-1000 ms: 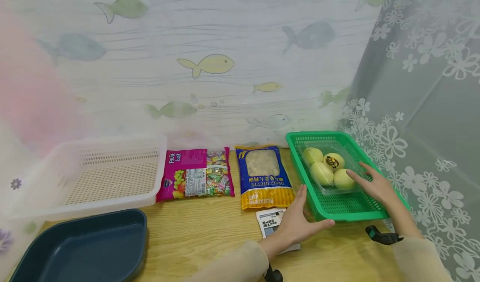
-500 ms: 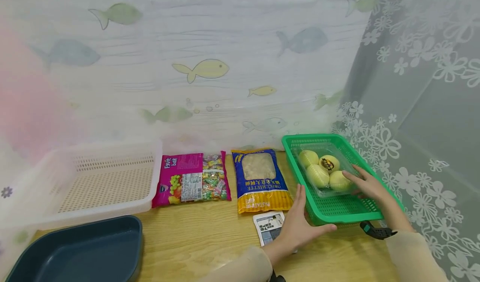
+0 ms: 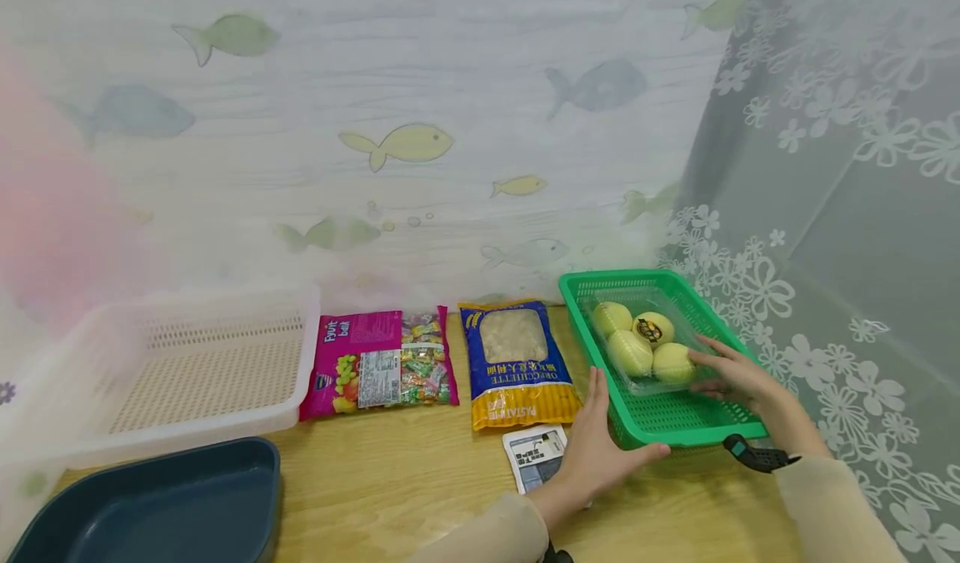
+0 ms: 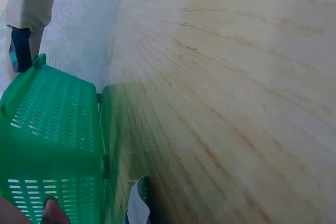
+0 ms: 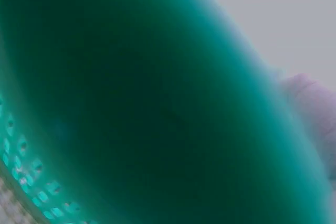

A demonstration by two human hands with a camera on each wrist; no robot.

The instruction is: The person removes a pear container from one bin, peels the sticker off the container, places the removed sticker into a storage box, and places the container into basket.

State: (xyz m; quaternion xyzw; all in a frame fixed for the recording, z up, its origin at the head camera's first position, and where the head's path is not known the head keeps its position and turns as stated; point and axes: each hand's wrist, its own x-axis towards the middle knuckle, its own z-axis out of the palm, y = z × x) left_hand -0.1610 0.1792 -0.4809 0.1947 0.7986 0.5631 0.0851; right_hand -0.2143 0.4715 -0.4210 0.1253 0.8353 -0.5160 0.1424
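A green slotted basket (image 3: pixel 667 411) stands at the right of the table. Inside it lies a clear plastic box of pale yellow-green round fruits (image 3: pixel 632 352), one bearing a black label. My right hand (image 3: pixel 738 376) reaches over the basket's right side, its fingers touching the box's near right corner. At the basket's front left corner is my left hand (image 3: pixel 588 459), fingers straight along the outside and thumb spread toward the front rim. In the left wrist view, fingertips (image 4: pixel 53 212) show against the basket's slotted wall. The basket, blurred and close, fills most of the right wrist view.
Left of the basket lie a blue and yellow pasta bag (image 3: pixel 517 363) and a pink candy bag (image 3: pixel 378 363). A flat white-and-grey packet (image 3: pixel 534 460) is partly behind my left hand. A white basket (image 3: pixel 202 371) and dark blue tray (image 3: pixel 165 496) stand left. Patterned curtains enclose the table.
The head view has shifted slightly. My right hand's fingers have drawn in a little at the box's corner. My left hand stays beside the basket.
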